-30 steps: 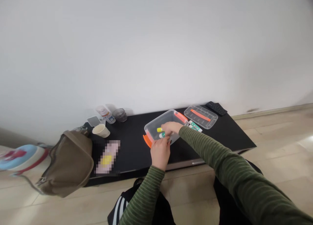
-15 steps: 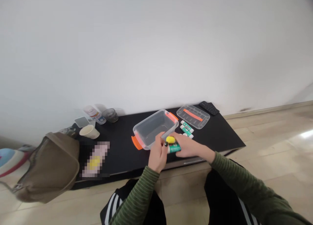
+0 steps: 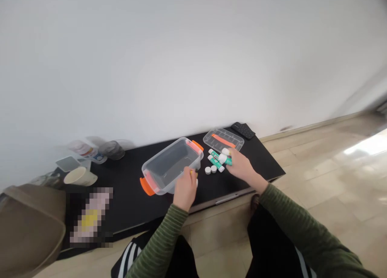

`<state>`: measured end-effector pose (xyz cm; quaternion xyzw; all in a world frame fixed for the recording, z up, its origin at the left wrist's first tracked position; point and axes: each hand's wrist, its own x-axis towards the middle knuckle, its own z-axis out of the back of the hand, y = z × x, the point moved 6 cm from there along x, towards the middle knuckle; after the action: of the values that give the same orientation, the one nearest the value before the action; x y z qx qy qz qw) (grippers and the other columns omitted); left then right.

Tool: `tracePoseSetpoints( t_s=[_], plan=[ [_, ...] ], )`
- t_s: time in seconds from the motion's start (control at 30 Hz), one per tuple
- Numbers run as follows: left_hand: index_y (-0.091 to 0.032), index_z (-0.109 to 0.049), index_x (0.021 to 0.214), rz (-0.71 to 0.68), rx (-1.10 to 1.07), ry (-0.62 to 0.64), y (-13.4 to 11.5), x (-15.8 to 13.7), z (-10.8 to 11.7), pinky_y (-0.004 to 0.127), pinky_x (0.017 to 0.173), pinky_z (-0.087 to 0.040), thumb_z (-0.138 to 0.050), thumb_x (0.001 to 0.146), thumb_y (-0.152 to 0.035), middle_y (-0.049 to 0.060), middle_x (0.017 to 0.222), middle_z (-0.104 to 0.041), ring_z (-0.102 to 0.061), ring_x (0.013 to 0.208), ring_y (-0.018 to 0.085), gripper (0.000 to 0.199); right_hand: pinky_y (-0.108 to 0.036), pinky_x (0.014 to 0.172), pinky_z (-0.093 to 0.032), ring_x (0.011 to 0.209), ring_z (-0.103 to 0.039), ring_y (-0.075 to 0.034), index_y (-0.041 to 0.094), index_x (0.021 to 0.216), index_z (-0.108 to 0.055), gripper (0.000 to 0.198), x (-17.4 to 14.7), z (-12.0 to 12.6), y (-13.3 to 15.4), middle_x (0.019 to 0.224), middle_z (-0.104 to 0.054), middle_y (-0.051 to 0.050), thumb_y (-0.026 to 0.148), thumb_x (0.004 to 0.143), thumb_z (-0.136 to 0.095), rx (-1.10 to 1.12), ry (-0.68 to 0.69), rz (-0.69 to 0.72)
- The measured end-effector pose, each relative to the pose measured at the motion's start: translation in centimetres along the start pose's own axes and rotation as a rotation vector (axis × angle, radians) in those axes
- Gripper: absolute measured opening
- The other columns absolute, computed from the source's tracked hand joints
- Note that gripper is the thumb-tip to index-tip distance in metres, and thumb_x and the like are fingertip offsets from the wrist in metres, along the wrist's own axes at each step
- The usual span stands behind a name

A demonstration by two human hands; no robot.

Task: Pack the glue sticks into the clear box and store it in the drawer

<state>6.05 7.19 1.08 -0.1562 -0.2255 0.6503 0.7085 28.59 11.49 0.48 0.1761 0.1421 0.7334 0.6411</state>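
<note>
My right hand (image 3: 242,166) is closed on a green-and-white glue stick (image 3: 226,160), held over the table beside two similar glue sticks (image 3: 215,163) lying side by side. A white piece (image 3: 225,151) shows at its fingertips. My left hand (image 3: 185,189) is closed at the near right side of a clear plastic box (image 3: 169,189). Between its fingers a small yellow item (image 3: 193,173) peeks out, mostly hidden. Two round white caps (image 3: 211,170) rest on the table between my hands. The box is open, with orange latches (image 3: 147,186) folded out.
Behind the glue sticks lies the clear lid (image 3: 223,140) with an orange handle. A black keyboard (image 3: 243,130) is at the right rear of the black table (image 3: 130,205). Leftward are a paper cup (image 3: 80,176), a glass (image 3: 111,150), a spray can (image 3: 87,151) and a brown bag (image 3: 30,225).
My hands, together before, have come apart. The right one moved away toward the lying glue sticks with a glue stick; the left stayed by the box. The view has shifted right.
</note>
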Motion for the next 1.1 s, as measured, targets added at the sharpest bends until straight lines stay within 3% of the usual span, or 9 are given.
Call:
tracePoseSetpoints(
  t_s=[0.13, 0.23, 0.33, 0.5, 0.67, 0.93, 1.1],
  plan=[
    [-0.019, -0.055, 0.105, -0.141, 0.304, 0.249, -1.7, 0.0, -5.4, 0.028, 0.061, -0.044, -0.036, 0.101, -0.042, 0.007, 0.096, -0.066, -0.068, 0.076, 0.021, 0.030, -0.030, 0.077, -0.045, 0.095, -0.063, -0.025, 0.016, 0.121, -0.046, 0.049, 2.1, -2.2, -4.3, 0.108, -0.064, -0.010, 0.025, 0.076, -0.062, 0.163, 0.075, -0.157],
    [-0.018, -0.057, 0.113, -0.220, 0.462, 0.305, -2.1, 0.4, -8.6, 0.027, 0.062, -0.047, -0.043, 0.099, -0.043, 0.010, 0.112, -0.061, -0.068, 0.086, 0.022, 0.032, -0.029, 0.077, -0.045, 0.096, -0.063, -0.026, 0.016, 0.113, -0.049, 0.043, 2.9, -4.7, -4.8, 0.107, -0.064, -0.011, 0.028, 0.074, -0.065, 0.156, 0.131, -0.184],
    [-0.021, -0.058, 0.115, -0.285, 0.505, 0.300, -1.9, 0.9, -10.2, 0.027, 0.064, -0.050, -0.048, 0.097, -0.038, 0.011, 0.120, -0.056, -0.064, 0.097, 0.022, 0.027, -0.029, 0.080, -0.045, 0.102, -0.062, -0.026, 0.017, 0.114, -0.050, 0.044, 3.3, -6.2, -4.2, 0.114, -0.062, -0.013, 0.031, 0.076, -0.066, 0.119, 0.129, -0.203],
    [-0.026, -0.057, 0.121, -0.320, 0.483, 0.227, -1.4, 1.7, -10.9, 0.026, 0.067, -0.054, -0.053, 0.095, -0.033, 0.011, 0.122, -0.053, -0.057, 0.110, 0.024, 0.027, -0.034, 0.092, -0.044, 0.119, -0.054, -0.028, 0.014, 0.131, -0.044, 0.056, 3.8, -6.8, -2.8, 0.129, -0.054, -0.017, 0.037, 0.083, -0.060, 0.048, 0.089, -0.167],
    [-0.024, -0.051, 0.130, -0.242, 0.465, 0.152, -1.0, 2.4, -10.7, 0.028, 0.070, -0.056, -0.058, 0.092, -0.037, 0.012, 0.126, -0.052, -0.054, 0.114, 0.025, 0.041, -0.035, 0.088, -0.046, 0.122, -0.050, -0.029, 0.015, 0.136, -0.042, 0.058, 3.4, -6.9, -2.2, 0.129, -0.054, -0.017, 0.047, 0.089, -0.056, -0.093, 0.109, -0.189],
    [-0.019, -0.049, 0.130, -0.150, 0.460, 0.157, -1.0, 2.1, -10.2, 0.026, 0.066, -0.055, -0.060, 0.091, -0.038, 0.012, 0.124, -0.050, -0.064, 0.097, 0.022, 0.045, -0.041, 0.088, -0.048, 0.123, -0.042, -0.033, 0.011, 0.135, -0.044, 0.063, 2.7, -5.4, -1.2, 0.129, -0.052, -0.021, 0.052, 0.089, -0.056, -0.279, 0.061, -0.118],
    [-0.019, -0.047, 0.130, -0.123, 0.425, 0.165, -0.6, 1.6, -9.8, 0.025, 0.068, -0.055, -0.059, 0.092, -0.031, 0.012, 0.127, -0.049, -0.064, 0.100, 0.021, 0.041, -0.041, 0.090, -0.047, 0.124, -0.041, -0.033, 0.011, 0.136, -0.045, 0.061, 2.5, -5.4, -1.9, 0.130, -0.051, -0.020, 0.046, 0.088, -0.060, -0.243, 0.134, -0.109]
  ],
)
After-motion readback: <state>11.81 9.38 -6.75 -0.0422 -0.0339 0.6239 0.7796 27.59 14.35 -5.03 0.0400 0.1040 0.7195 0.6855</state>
